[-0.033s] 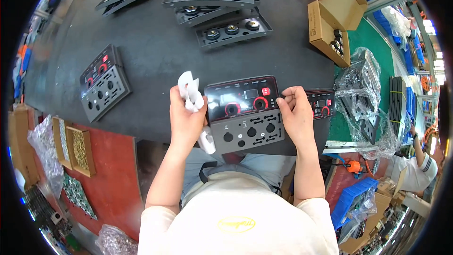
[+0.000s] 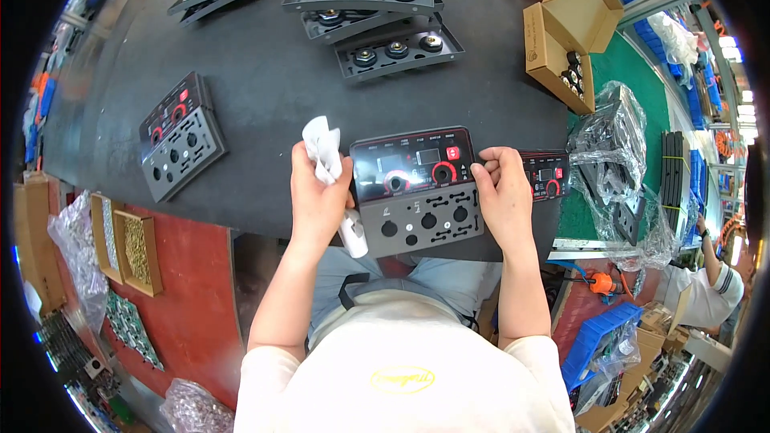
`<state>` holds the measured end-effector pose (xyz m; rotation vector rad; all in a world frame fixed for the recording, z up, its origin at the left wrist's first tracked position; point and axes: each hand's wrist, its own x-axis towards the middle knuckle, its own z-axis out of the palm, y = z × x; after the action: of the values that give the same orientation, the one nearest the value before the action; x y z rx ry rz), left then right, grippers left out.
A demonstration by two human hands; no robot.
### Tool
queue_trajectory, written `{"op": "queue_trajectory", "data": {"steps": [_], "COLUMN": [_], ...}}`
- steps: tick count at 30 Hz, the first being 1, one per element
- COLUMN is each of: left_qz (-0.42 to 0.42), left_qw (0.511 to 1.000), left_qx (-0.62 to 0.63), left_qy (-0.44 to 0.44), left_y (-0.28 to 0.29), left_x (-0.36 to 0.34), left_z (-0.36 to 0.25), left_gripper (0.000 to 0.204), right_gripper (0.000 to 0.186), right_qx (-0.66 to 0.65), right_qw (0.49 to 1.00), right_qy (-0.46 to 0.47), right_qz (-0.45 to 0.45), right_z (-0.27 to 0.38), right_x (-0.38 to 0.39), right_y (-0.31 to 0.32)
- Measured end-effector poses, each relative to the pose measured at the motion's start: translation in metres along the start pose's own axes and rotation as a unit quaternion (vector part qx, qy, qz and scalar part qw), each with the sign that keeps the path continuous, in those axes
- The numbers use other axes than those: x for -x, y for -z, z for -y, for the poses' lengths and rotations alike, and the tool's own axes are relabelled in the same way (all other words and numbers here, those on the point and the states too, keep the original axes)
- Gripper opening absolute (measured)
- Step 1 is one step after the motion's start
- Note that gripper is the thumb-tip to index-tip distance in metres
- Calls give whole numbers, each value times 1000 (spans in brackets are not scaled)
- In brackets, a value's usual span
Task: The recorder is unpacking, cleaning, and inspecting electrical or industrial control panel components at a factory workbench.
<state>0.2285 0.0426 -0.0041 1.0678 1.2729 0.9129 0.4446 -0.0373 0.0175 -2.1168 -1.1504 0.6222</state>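
A black-and-grey control panel (image 2: 417, 196) with red rings, round holes and slots lies between my hands at the table's near edge. My left hand (image 2: 318, 202) is closed around a crumpled white sheet (image 2: 323, 148), paper or thin cloth, that sticks out above and below the fist, beside the panel's left edge. With thumb and curled fingers, my right hand (image 2: 505, 188) grips the panel's right edge. A second panel (image 2: 548, 175) of the same kind lies just right of that hand, partly covered by it. Another such panel (image 2: 183, 138) rests alone on the left.
Grey metal brackets (image 2: 399, 56) with large nuts are stacked at the far middle. An open cardboard box (image 2: 553, 72) with small black parts stands far right, near plastic-wrapped parts (image 2: 613, 156). Trays of small fasteners (image 2: 135, 248) and a green circuit board (image 2: 132, 329) lie lower left.
The reflection on the panel's glossy upper part has shifted, and the view has moved very slightly. Both hands keep their hold.
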Motion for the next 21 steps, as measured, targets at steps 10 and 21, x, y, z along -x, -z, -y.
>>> {"op": "queue_trajectory", "data": {"steps": [10, 21], "left_qz": [112, 78], "left_qw": [980, 994], "left_qx": [137, 54], "left_qy": [89, 57], "left_y": [38, 57], "left_x": [36, 80], "left_z": [-2, -4], "left_gripper": [35, 25], "right_gripper": [30, 22], "right_qx": [-33, -458], "right_qw": [993, 887], "right_qy": [87, 46], "right_qz": [-76, 40], "right_z": [3, 36], "right_x": [33, 94], "right_y": [-11, -12]}}
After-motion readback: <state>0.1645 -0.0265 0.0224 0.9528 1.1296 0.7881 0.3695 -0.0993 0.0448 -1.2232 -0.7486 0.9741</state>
